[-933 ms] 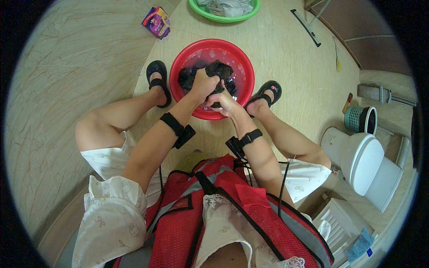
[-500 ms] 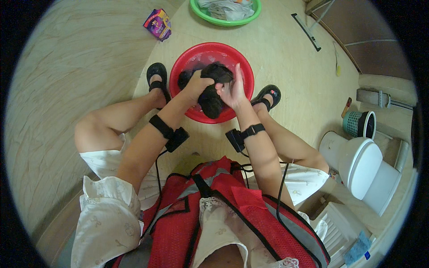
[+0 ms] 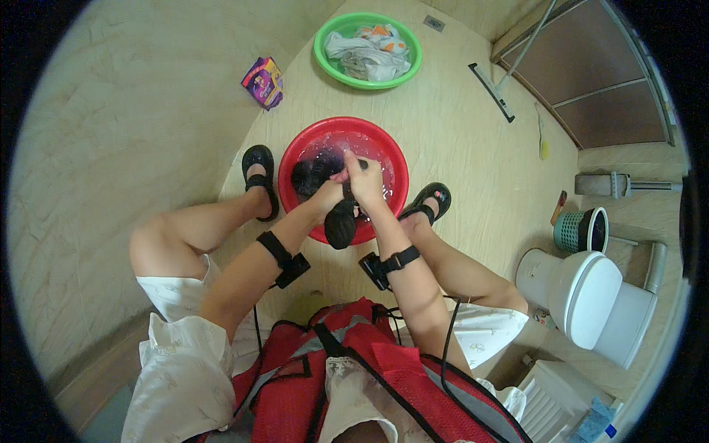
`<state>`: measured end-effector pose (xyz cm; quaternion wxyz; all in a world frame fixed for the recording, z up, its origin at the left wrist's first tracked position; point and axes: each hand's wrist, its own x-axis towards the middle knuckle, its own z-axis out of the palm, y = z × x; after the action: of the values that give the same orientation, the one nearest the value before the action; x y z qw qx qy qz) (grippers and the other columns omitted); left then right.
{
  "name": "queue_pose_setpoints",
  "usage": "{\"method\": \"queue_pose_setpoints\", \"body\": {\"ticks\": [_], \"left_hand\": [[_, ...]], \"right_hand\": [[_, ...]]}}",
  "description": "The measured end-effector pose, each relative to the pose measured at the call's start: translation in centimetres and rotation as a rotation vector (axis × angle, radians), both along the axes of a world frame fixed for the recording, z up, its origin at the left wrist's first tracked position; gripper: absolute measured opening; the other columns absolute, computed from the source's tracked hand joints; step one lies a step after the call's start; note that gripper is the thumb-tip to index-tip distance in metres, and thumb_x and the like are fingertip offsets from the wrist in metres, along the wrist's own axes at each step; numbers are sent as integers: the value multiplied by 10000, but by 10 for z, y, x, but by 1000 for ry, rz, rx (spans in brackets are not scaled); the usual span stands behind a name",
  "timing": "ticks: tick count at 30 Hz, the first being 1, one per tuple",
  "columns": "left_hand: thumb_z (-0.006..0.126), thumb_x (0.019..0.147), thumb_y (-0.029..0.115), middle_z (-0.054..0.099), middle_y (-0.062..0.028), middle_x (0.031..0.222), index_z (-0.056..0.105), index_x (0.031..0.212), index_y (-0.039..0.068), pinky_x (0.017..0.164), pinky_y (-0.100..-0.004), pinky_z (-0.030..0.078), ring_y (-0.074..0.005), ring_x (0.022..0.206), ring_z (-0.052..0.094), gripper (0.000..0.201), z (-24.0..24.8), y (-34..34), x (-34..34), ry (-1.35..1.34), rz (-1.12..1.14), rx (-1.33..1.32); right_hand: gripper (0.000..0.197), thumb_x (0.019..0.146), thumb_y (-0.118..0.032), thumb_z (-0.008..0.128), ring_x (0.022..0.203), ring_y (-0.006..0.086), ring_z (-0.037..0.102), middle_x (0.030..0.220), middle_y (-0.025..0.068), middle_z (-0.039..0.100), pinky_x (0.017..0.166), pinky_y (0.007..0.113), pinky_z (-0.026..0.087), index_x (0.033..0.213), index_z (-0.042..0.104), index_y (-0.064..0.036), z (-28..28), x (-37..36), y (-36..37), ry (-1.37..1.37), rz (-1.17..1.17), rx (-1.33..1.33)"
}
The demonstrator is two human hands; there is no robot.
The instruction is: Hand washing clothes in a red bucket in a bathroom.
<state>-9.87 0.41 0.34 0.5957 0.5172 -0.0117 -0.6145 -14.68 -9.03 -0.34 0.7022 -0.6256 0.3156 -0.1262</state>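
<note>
A red basin [image 3: 403, 177] stands on the floor between my feet, with sudsy water [image 3: 375, 148] in it. Both hands are over the basin, close together, closed on a wet black cloth [image 3: 340, 227]. My left hand [image 3: 327, 198] grips it from the left side. Wrapped round it from the right is my right hand [image 3: 367, 183], its thumb pointing up. One bunched end of the cloth hangs below my hands at the near rim; more dark fabric [image 3: 310, 176] lies in the water at the left. What kind of garment it is, I cannot tell.
A green basin [image 3: 322, 66] of light clothes is ahead, with a purple packet [image 3: 263, 83] to its left. A floor squeegee [image 3: 491, 92] leans at the upper right. On the right are a toilet [image 3: 591, 303] and a teal bin [image 3: 569, 231]. Cables hang from my forearm straps.
My right hand was spread beside the cloth and is now closed round it. The cloth is squeezed narrower between my hands. The view has tilted, showing more of the green basin.
</note>
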Motion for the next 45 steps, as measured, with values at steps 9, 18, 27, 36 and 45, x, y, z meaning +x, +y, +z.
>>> {"method": "queue_pose_setpoints", "body": {"ticks": [9, 18, 27, 36, 45], "left_hand": [[641, 670, 50, 639, -108, 748, 588, 929, -6, 548, -262, 494, -168, 603, 615, 271, 21, 11, 3, -36, -319, -53], [658, 732, 123, 596, -173, 934, 408, 1188, 14, 671, -370, 556, -263, 773, 633, 531, 70, 44, 34, 363, -155, -205], [679, 672, 48, 644, -88, 837, 642, 878, 17, 732, -283, 475, -175, 833, 601, 212, 73, 25, 33, -272, -704, -23], [708, 528, 172, 625, -174, 821, 612, 803, -29, 683, -350, 467, -281, 788, 604, 354, 15, 11, 21, -880, -872, -18], [643, 593, 305, 641, -219, 810, 662, 736, -12, 690, -427, 508, -351, 799, 633, 348, -18, 6, 17, -1305, -963, 358]], "right_hand": [[395, 891, -226, 470, 502, 334, 547, 557, 236, 535, 551, 409, 417, 657, 566, 78, 9, -3, 1, 152, -132, -365], [378, 746, -250, 638, 986, 366, 506, 1032, 200, 547, 799, 457, 415, 1002, 564, 18, 57, -13, -10, -219, 387, -799], [981, 591, -165, 741, 1050, 376, 498, 1175, 233, 465, 899, 435, 433, 1373, 183, 32, 83, -31, -8, -282, 917, -1124], [193, 673, -92, 633, 656, 301, 661, 683, 198, 636, 549, 363, 540, 808, 573, 33, 33, -32, 5, 262, 882, -1276], [116, 662, -86, 610, 742, 343, 654, 788, 229, 642, 678, 405, 539, 717, 665, 0, -7, -20, 0, 554, 890, -990]]}}
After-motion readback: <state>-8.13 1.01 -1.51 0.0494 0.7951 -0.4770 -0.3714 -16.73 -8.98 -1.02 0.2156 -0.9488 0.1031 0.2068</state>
